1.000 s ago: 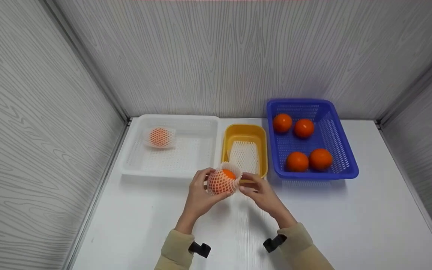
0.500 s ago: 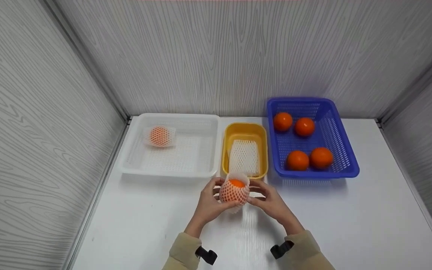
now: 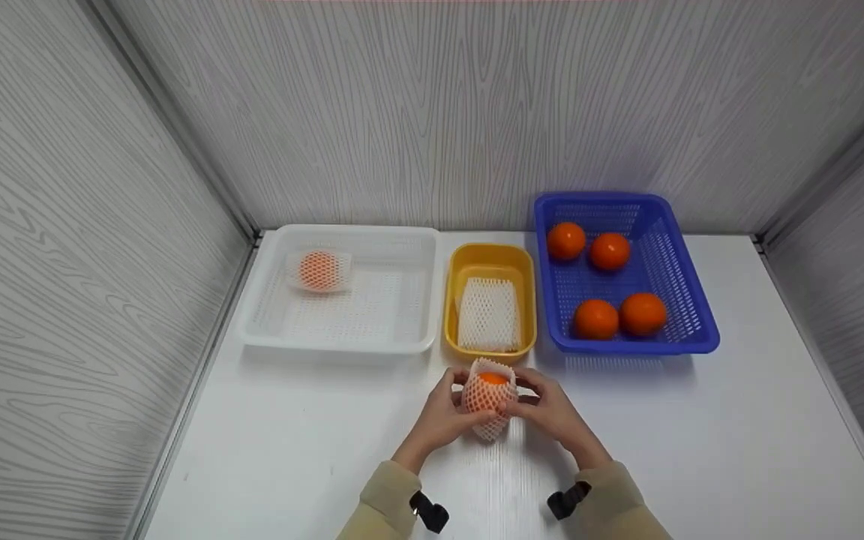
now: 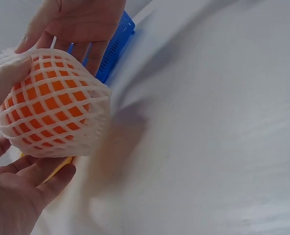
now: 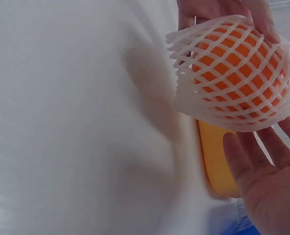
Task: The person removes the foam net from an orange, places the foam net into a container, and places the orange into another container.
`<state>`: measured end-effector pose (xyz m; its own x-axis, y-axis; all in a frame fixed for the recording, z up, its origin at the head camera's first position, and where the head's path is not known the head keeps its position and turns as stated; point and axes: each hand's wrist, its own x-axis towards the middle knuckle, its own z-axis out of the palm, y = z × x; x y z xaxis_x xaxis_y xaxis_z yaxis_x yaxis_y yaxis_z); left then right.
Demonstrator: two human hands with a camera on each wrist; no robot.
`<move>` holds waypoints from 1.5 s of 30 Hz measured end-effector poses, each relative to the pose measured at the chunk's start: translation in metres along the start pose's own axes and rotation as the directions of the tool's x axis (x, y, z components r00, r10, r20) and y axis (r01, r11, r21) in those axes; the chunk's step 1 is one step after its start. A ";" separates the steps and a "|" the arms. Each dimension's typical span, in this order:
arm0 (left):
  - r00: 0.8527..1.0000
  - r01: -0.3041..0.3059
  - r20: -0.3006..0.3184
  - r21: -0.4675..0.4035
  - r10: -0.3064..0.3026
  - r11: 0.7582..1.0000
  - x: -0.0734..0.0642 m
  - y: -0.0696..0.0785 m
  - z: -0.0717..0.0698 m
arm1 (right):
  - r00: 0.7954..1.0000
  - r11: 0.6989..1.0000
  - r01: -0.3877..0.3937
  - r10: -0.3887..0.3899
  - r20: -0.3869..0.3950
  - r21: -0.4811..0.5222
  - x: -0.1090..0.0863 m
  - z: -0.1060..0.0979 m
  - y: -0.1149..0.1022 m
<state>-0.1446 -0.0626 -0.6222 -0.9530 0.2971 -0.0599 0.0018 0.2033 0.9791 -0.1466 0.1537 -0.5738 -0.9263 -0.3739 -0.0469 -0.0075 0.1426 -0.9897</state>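
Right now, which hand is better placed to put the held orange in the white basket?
Likely the left hand: gripping the held orange, nearer the white basket. The right hand, also on the orange, is farther off.

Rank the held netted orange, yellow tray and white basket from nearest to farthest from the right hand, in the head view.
From the right hand:
1. Held netted orange: touching, on the hand's left.
2. Yellow tray: ahead, slightly left.
3. White basket: ahead, farther left, beyond the tray.
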 end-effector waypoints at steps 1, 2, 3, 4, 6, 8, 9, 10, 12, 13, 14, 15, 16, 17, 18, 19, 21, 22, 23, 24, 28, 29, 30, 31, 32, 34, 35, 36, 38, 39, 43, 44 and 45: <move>1.000 0.001 0.003 0.008 -0.001 1.000 0.000 -0.001 0.001 | 1.000 1.000 -0.011 0.011 -0.004 0.003 0.000 0.000 0.001; 1.000 -0.001 0.005 0.019 0.001 1.000 0.000 -0.002 0.002 | 1.000 1.000 -0.019 0.019 -0.007 0.005 0.000 0.000 0.003; 1.000 -0.001 0.008 0.031 0.001 1.000 0.000 -0.003 0.002 | 1.000 1.000 -0.027 0.027 -0.013 0.004 0.000 0.000 0.004; 1.000 -0.002 0.011 0.047 0.002 0.999 0.000 -0.005 0.003 | 0.999 0.999 -0.031 0.031 -0.016 0.007 0.000 0.000 0.005; 1.000 -0.005 0.017 0.076 0.004 0.997 0.000 -0.006 0.004 | 0.999 0.999 -0.034 0.034 -0.023 0.004 0.000 0.000 0.007; 1.000 -0.008 0.028 0.112 0.005 0.994 -0.001 -0.008 0.004 | 0.999 0.999 -0.032 0.032 -0.029 0.000 0.000 -0.001 0.009; 0.999 -0.006 0.035 0.130 0.001 0.992 -0.001 -0.008 0.004 | 0.999 0.999 -0.034 0.034 -0.032 0.002 0.000 -0.001 0.009; 0.999 -0.005 0.041 0.140 -0.001 0.990 -0.001 -0.008 0.004 | 0.999 0.999 -0.032 0.032 -0.037 0.000 0.000 -0.001 0.010; 0.999 -0.002 0.052 0.157 -0.006 0.988 -0.002 -0.008 0.003 | 0.998 0.999 -0.040 0.040 -0.052 0.004 -0.001 -0.001 0.010; 0.998 0.004 0.058 0.166 -0.013 0.986 -0.002 -0.008 0.002 | 0.997 0.999 -0.042 0.042 -0.058 0.001 -0.001 -0.001 0.010; 0.998 0.006 0.062 0.173 -0.017 0.985 -0.002 -0.007 0.001 | 0.997 0.999 -0.045 0.045 -0.064 0.000 -0.001 -0.001 0.010; 0.998 0.008 0.066 0.179 -0.020 0.984 -0.002 -0.006 0.000 | 0.997 0.999 -0.047 0.046 -0.069 -0.002 -0.001 -0.001 0.010; 0.998 0.006 0.068 0.184 -0.018 0.983 -0.002 -0.006 -0.001 | 0.996 0.999 -0.046 0.045 -0.073 -0.001 -0.002 0.000 0.010; 0.998 -0.002 0.066 0.194 -0.011 0.981 -0.002 -0.005 -0.002 | 0.996 0.999 -0.047 0.047 -0.077 0.002 -0.002 0.000 0.009; 0.998 -0.014 0.063 0.199 0.001 0.980 -0.002 -0.004 -0.002 | 0.996 0.999 -0.047 0.047 -0.078 -0.001 -0.002 0.000 0.009; 0.998 -0.029 0.057 0.203 0.018 0.979 -0.002 -0.003 -0.003 | 0.996 0.999 -0.048 0.048 -0.079 -0.002 -0.002 0.000 0.009; 0.997 -0.070 0.040 0.206 0.063 0.976 -0.001 -0.001 -0.003 | 0.996 0.999 -0.047 0.047 -0.081 -0.001 -0.002 0.000 0.010; 0.996 -0.091 0.027 0.202 0.087 0.975 0.000 0.000 -0.004 | 0.996 0.999 -0.045 0.045 -0.081 0.003 -0.003 0.001 0.011; 0.994 -0.110 0.013 0.195 0.110 0.975 0.001 0.000 -0.004 | 0.996 0.999 -0.046 0.046 -0.079 0.002 -0.003 0.001 0.012; 0.992 -0.122 0.000 0.183 0.124 0.975 0.002 0.000 -0.003 | 0.996 0.999 -0.049 0.049 -0.077 0.005 -0.002 0.001 0.015; 0.987 -0.148 -0.046 0.124 0.154 0.981 0.003 0.000 -0.002 | 0.999 0.999 -0.020 0.021 -0.029 0.025 0.000 0.000 0.033; 0.986 -0.152 -0.056 0.109 0.158 0.982 0.003 0.001 -0.002 | 1.000 1.000 -0.010 0.010 -0.011 0.022 0.001 0.000 0.038; 0.985 -0.155 -0.064 0.097 0.161 0.983 0.003 0.001 -0.002 | 1.000 1.000 0.001 -0.001 0.005 0.020 0.003 -0.001 0.043; 0.983 -0.162 -0.070 0.089 0.168 0.983 0.003 0.002 -0.002 | 1.000 1.000 0.014 -0.014 0.019 0.008 0.003 -0.001 0.045; 0.983 -0.164 -0.073 0.088 0.171 0.983 0.003 0.004 -0.001 | 0.999 1.000 0.024 -0.024 0.024 -0.005 0.004 -0.001 0.047; 0.980 -0.173 -0.079 0.097 0.181 0.980 -0.001 0.017 -0.001 | 1.000 0.999 0.026 -0.025 0.014 -0.044 0.005 -0.002 0.047; 0.980 -0.174 -0.080 0.101 0.183 0.980 -0.001 0.017 -0.001 | 1.000 0.998 0.019 -0.019 0.003 -0.054 0.004 -0.001 0.042; 0.981 -0.170 -0.080 0.108 0.179 0.980 0.000 0.018 -0.001 | 1.000 0.998 0.013 -0.014 -0.013 -0.063 0.003 0.000 0.036; 0.983 -0.157 -0.075 0.121 0.167 0.980 0.000 0.017 -0.002 | 0.999 0.997 -0.007 0.003 -0.048 -0.082 0.001 0.002 0.024; 0.984 -0.154 -0.071 0.123 0.163 0.980 0.000 0.016 -0.003 | 0.998 0.996 -0.009 0.003 -0.062 -0.089 0.000 0.003 0.019; 0.990 -0.132 -0.043 0.109 0.137 0.985 0.004 0.003 -0.005 | 0.992 0.995 -0.017 0.005 -0.124 -0.099 0.004 0.003 0.028; 0.990 -0.129 -0.034 0.105 0.133 0.986 0.004 0.003 -0.006 | 0.990 0.995 -0.018 0.004 -0.138 -0.098 0.005 0.003 0.033; 0.991 -0.129 -0.026 0.103 0.133 0.986 0.004 0.002 -0.006 | 0.988 0.995 -0.021 0.006 -0.154 -0.095 0.007 0.003 0.038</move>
<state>-0.1503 -0.0668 -0.6192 -0.9518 0.2972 0.0756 0.1563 0.2584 0.9533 -0.1524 0.1542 -0.6126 -0.9733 -0.2275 -0.0311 -0.0242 0.2366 -0.9713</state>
